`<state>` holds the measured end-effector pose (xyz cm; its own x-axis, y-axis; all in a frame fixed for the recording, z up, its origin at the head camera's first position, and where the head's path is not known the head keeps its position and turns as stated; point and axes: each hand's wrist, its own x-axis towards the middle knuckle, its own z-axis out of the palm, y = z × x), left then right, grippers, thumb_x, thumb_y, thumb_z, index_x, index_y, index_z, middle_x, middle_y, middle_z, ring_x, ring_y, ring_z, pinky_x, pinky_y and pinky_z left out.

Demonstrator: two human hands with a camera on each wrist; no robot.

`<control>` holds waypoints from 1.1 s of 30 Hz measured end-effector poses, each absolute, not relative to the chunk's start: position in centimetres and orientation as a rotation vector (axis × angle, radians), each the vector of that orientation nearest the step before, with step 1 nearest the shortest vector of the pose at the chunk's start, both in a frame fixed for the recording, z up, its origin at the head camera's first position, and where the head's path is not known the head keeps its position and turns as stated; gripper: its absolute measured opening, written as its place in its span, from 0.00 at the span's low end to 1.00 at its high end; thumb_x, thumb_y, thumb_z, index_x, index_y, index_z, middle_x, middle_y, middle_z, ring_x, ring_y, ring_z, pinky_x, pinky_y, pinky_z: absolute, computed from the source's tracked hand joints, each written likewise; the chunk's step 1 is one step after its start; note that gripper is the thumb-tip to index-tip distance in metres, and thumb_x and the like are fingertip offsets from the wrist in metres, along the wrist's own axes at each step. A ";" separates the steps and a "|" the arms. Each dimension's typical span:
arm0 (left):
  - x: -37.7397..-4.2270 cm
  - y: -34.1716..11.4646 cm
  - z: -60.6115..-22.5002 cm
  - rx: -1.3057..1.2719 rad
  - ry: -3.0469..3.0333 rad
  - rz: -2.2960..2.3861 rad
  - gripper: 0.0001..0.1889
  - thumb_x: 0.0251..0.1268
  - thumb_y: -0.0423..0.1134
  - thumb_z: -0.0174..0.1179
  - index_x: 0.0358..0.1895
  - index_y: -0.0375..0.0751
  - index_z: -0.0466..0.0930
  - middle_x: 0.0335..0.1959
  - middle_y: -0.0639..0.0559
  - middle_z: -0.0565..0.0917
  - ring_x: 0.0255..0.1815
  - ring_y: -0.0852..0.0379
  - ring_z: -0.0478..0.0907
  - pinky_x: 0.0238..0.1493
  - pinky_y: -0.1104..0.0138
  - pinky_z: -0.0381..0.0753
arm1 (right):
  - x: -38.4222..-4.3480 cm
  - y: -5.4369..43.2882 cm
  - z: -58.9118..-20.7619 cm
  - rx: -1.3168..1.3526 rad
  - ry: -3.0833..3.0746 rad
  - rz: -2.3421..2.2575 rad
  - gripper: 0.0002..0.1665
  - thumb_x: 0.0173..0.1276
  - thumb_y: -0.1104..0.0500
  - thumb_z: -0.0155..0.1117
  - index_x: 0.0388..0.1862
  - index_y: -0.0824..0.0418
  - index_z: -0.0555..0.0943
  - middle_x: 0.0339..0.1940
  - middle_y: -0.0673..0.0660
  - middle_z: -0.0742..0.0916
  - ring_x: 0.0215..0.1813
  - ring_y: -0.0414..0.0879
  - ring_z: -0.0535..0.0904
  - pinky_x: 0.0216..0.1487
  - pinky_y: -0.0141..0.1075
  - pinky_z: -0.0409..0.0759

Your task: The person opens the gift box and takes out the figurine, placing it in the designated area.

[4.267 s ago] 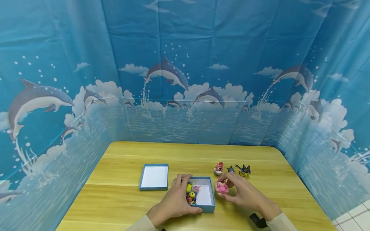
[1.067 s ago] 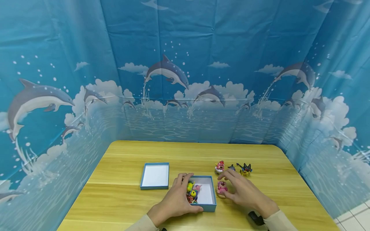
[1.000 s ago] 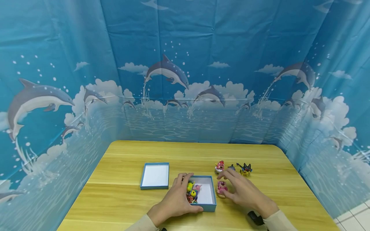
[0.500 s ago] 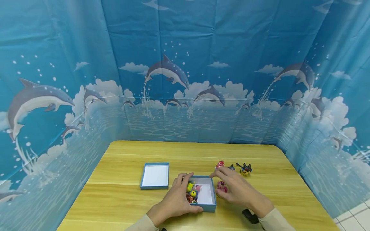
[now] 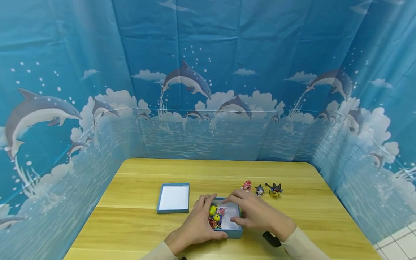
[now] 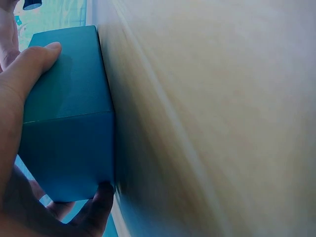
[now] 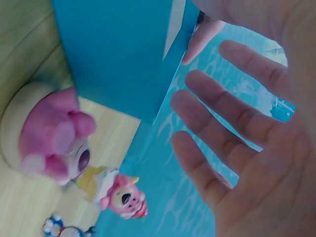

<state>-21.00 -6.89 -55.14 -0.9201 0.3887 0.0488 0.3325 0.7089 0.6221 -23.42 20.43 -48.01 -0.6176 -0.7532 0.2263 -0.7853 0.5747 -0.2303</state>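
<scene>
My left hand [image 5: 198,225] grips the left part of an open blue box [image 5: 234,234], thumb on the near wall and fingers at the far side. Several figurines lie in the box's left half, among them a yellow one [image 5: 213,210] and a pink one [image 5: 222,211]. Over the box's right half hovers my right hand [image 5: 260,215], fingers spread and holding nothing. Beneath it, just right of the box, a pink bear figurine [image 7: 57,138] on a round pale base stands on the table, mostly hidden in the head view.
Behind the right hand stand a pink bear figurine with a red hat [image 5: 247,185], a small grey-headed figurine [image 5: 259,190] and a black-and-yellow figurine [image 5: 275,190]. The blue lid [image 5: 173,197] lies white side up, left of the box on the wooden table [image 5: 130,224].
The pink bear figurine, earlier in my right hand, now stands beside the box. The right hand has left it and moved left over the box. My left hand has stayed put.
</scene>
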 end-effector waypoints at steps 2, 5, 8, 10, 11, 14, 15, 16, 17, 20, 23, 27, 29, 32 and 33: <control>-21.0 -6.9 -55.2 0.599 2.821 1.005 0.73 0.53 0.78 0.85 0.97 0.52 0.56 0.88 0.47 0.67 0.77 0.49 0.73 0.74 0.45 0.88 | -23.5 20.0 -47.9 1.352 -2.716 0.477 0.32 0.77 0.51 0.86 0.77 0.47 0.87 0.66 0.49 0.90 0.64 0.47 0.88 0.64 0.52 0.92; -21.1 -6.9 -55.2 0.602 2.815 1.006 0.72 0.54 0.78 0.84 0.97 0.52 0.55 0.88 0.47 0.67 0.77 0.49 0.73 0.73 0.45 0.88 | -23.7 19.5 -47.8 1.397 -2.744 0.477 0.35 0.78 0.50 0.85 0.80 0.47 0.85 0.68 0.51 0.90 0.65 0.48 0.89 0.63 0.51 0.92; -21.1 -7.0 -55.2 0.610 2.811 1.007 0.72 0.55 0.78 0.84 0.97 0.52 0.55 0.88 0.47 0.67 0.77 0.49 0.73 0.73 0.44 0.87 | -23.8 18.9 -47.8 1.442 -2.763 0.480 0.36 0.78 0.51 0.85 0.81 0.46 0.84 0.70 0.51 0.90 0.67 0.48 0.89 0.64 0.50 0.93; -21.1 -7.0 -55.2 0.614 2.809 1.009 0.72 0.55 0.78 0.84 0.97 0.52 0.55 0.89 0.47 0.67 0.78 0.49 0.73 0.73 0.44 0.87 | -24.0 18.5 -47.7 1.470 -2.771 0.484 0.35 0.78 0.52 0.85 0.81 0.47 0.84 0.70 0.51 0.90 0.67 0.48 0.89 0.64 0.48 0.93; -21.1 -7.0 -55.2 0.616 2.809 1.011 0.72 0.55 0.78 0.84 0.97 0.52 0.55 0.89 0.47 0.67 0.78 0.49 0.73 0.73 0.44 0.87 | -24.0 18.3 -47.7 1.482 -2.778 0.490 0.35 0.78 0.53 0.85 0.81 0.47 0.84 0.70 0.51 0.90 0.67 0.48 0.89 0.64 0.48 0.93; -21.1 -7.0 -55.3 0.617 2.810 1.015 0.72 0.55 0.79 0.83 0.97 0.52 0.56 0.88 0.47 0.67 0.78 0.49 0.73 0.72 0.45 0.88 | -24.2 17.8 -47.6 1.507 -2.811 0.508 0.34 0.79 0.54 0.84 0.80 0.47 0.85 0.71 0.52 0.89 0.67 0.48 0.89 0.64 0.47 0.93; -21.1 -7.0 -55.3 0.618 2.811 1.018 0.72 0.55 0.79 0.83 0.97 0.52 0.56 0.88 0.47 0.67 0.78 0.49 0.73 0.72 0.44 0.88 | -24.3 17.7 -47.5 1.511 -2.827 0.515 0.33 0.79 0.55 0.84 0.80 0.47 0.85 0.71 0.52 0.89 0.67 0.48 0.89 0.64 0.46 0.93; -21.1 -7.0 -55.3 0.618 2.811 1.019 0.72 0.55 0.79 0.83 0.97 0.51 0.55 0.88 0.47 0.67 0.78 0.48 0.73 0.72 0.44 0.88 | -24.3 17.5 -47.5 1.514 -2.847 0.526 0.33 0.79 0.55 0.84 0.79 0.47 0.85 0.71 0.51 0.89 0.67 0.48 0.89 0.65 0.46 0.93; -21.1 -7.0 -55.3 0.618 2.812 1.020 0.72 0.55 0.79 0.83 0.97 0.51 0.55 0.88 0.47 0.67 0.78 0.48 0.73 0.73 0.44 0.88 | -24.4 17.4 -47.6 1.514 -2.865 0.539 0.32 0.79 0.55 0.83 0.79 0.47 0.86 0.71 0.51 0.89 0.67 0.48 0.89 0.65 0.45 0.92; -21.0 -6.9 -55.3 0.616 2.813 1.023 0.73 0.55 0.79 0.83 0.97 0.50 0.55 0.88 0.47 0.67 0.79 0.47 0.73 0.74 0.42 0.88 | -24.5 17.2 -47.7 1.522 -2.907 0.579 0.30 0.80 0.56 0.83 0.77 0.48 0.87 0.70 0.51 0.89 0.65 0.46 0.89 0.64 0.41 0.92; -21.0 -6.9 -55.3 0.610 2.810 1.028 0.73 0.55 0.79 0.83 0.97 0.50 0.54 0.88 0.47 0.67 0.79 0.47 0.73 0.74 0.41 0.87 | -24.7 17.1 -47.8 1.540 -2.914 0.610 0.28 0.79 0.58 0.83 0.75 0.50 0.88 0.68 0.52 0.90 0.63 0.45 0.90 0.63 0.39 0.91; -20.9 -6.9 -55.3 0.606 2.812 1.031 0.73 0.55 0.79 0.83 0.97 0.50 0.55 0.88 0.47 0.68 0.79 0.47 0.73 0.75 0.41 0.87 | -24.9 16.9 -48.0 1.561 -2.912 0.613 0.25 0.80 0.59 0.82 0.73 0.50 0.89 0.69 0.51 0.90 0.67 0.46 0.89 0.65 0.40 0.91; -20.9 -6.8 -55.3 0.610 2.815 1.029 0.73 0.55 0.79 0.83 0.97 0.50 0.55 0.88 0.47 0.67 0.79 0.47 0.73 0.75 0.42 0.87 | -25.0 16.7 -48.1 1.573 -2.913 0.622 0.24 0.80 0.60 0.81 0.72 0.50 0.90 0.70 0.49 0.90 0.68 0.46 0.89 0.67 0.40 0.91; -20.8 -6.8 -55.3 0.617 2.818 1.025 0.72 0.56 0.79 0.83 0.97 0.50 0.55 0.89 0.47 0.67 0.80 0.47 0.73 0.75 0.42 0.87 | -25.1 16.5 -48.1 1.596 -2.914 0.657 0.22 0.80 0.61 0.81 0.69 0.49 0.91 0.68 0.48 0.90 0.64 0.43 0.89 0.64 0.37 0.90; -20.8 -6.8 -55.3 0.618 2.818 1.026 0.72 0.56 0.79 0.83 0.97 0.50 0.55 0.89 0.47 0.67 0.80 0.47 0.73 0.75 0.43 0.87 | -25.1 16.4 -48.2 1.605 -2.911 0.672 0.22 0.80 0.62 0.81 0.68 0.49 0.92 0.67 0.48 0.91 0.62 0.41 0.89 0.63 0.36 0.90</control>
<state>-20.82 -6.83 -55.33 -0.9155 0.3976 0.0616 0.3441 0.6945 0.6319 -25.10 16.41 -48.15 -0.5279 -0.8489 -0.0278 -0.7508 0.4817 -0.4519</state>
